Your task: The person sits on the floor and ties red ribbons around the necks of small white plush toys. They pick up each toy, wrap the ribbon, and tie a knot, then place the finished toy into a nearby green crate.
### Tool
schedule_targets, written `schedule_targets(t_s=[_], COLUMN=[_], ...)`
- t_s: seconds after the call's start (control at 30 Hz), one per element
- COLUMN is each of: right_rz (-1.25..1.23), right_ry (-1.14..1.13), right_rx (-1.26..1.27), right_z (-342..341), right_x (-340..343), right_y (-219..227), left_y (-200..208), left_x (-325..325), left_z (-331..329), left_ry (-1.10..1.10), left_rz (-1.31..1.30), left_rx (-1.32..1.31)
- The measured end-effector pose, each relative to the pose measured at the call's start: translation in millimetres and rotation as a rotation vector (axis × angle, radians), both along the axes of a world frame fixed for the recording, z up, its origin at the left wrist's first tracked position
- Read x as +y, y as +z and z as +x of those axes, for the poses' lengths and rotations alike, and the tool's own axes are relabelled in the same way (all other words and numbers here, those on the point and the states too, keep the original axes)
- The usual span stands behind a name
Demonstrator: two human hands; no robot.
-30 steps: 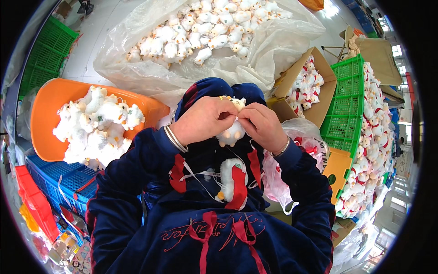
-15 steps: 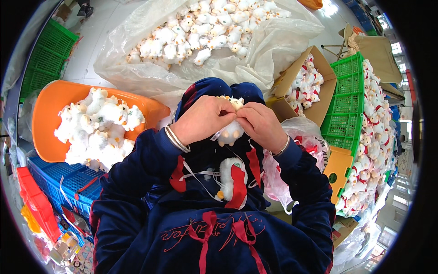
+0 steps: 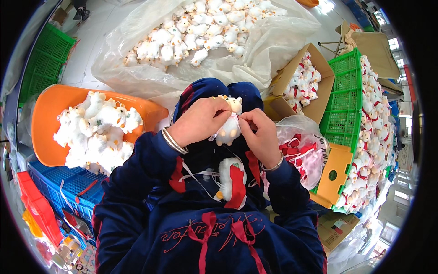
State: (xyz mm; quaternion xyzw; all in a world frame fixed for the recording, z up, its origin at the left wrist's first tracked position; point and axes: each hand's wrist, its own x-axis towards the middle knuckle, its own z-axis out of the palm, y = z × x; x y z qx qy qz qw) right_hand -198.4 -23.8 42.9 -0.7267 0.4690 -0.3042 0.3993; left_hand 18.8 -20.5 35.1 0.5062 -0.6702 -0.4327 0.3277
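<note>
A small white plush animal with a cream head and tan feet stands upright between my knees, facing up. My left hand is closed at its neck, thumb and finger pinched on the toy's left side. Just to the right of the neck, my right hand is pinched too; what its fingertips hold is too small to make out. A pale tag shows beside the toy, under my left hand. On my lap lies a second white plush toy with a red strip across it, amid thin white ribbons.
An orange tub of white plush toys sits at left, on blue crates. Ahead, a clear plastic sheet bears many more. To the right are a cardboard box, a green crate and a plastic bag with red pieces.
My right hand has drawn away from my left, down and to the right, uncovering the toy's head and neck. My left hand stays almost in place.
</note>
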Motion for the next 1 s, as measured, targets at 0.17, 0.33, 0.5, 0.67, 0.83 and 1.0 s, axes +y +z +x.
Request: schedule_targets(t_s=[0.17,0.33,0.5,0.67,0.83,1.0], right_rz=[0.051,0.080,-0.126,-0.061,-0.035,-0.093], right_ry=[-0.059,-0.024,0.024,-0.054,-0.095,-0.033], right_rx=[-0.052,-0.057,-0.030,-0.009,-0.067,-0.070], right_z=[8.6,8.1,5.2,11.9,13.6,11.6], right_x=[-2.2,-6.2,0.1,0.8,-2.5,3.3], right_y=[-4.3,-3.3,-3.8,1.1,-0.6,-4.1], left_y=[3.5,3.3,0.4,-0.6,1.4,1.0], left_x=[-1.6,-2.5,-2.3,-2.6,-4.1,-2.5], left_z=[2.9,4.3,1.1,1.5,2.7,3.4], left_ry=[-0.041,-0.058,-0.021,-0.014,-0.036,-0.029], left_rz=[0.002,0.006,-0.013,-0.044,-0.020,-0.005], left_rx=[-0.018,-0.018,0.043,0.082,0.071,0.060])
